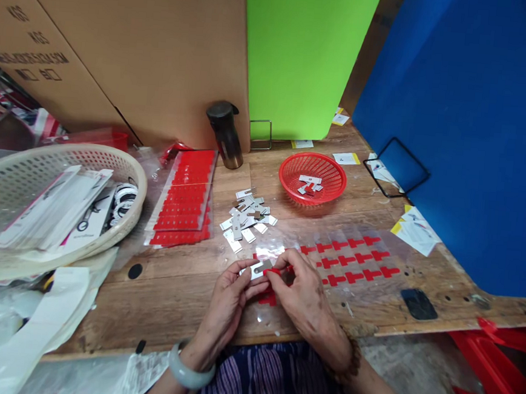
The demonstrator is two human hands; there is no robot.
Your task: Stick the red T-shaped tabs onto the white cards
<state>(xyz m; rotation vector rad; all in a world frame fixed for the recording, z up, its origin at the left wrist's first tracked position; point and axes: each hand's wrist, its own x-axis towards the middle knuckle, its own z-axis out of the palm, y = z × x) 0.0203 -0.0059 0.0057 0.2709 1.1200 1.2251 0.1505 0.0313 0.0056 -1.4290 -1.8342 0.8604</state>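
Note:
My left hand (234, 289) pinches a small flat metal plate (261, 270) with a slot in it. Close against it, my right hand (304, 288) has thumb and forefinger closed on a small red sticker (272, 271) at the plate's right end. Under and beside my hands lies a clear sheet (345, 258) with rows of red T-shaped stickers. Just beyond is a loose pile of similar metal plates (249, 215). A red plastic basket (286, 187) behind it holds a few plates, some with red on them.
Stacked red sticker sheets (183, 197) lie left of the pile, with a dark tumbler (226, 136) behind. A large white basket (139, 175) of packaged cards stands at far left. Green (301, 54) and blue boards (458, 145) rise at the back and right. A dark phone-like slab (418, 304) rests near the front edge.

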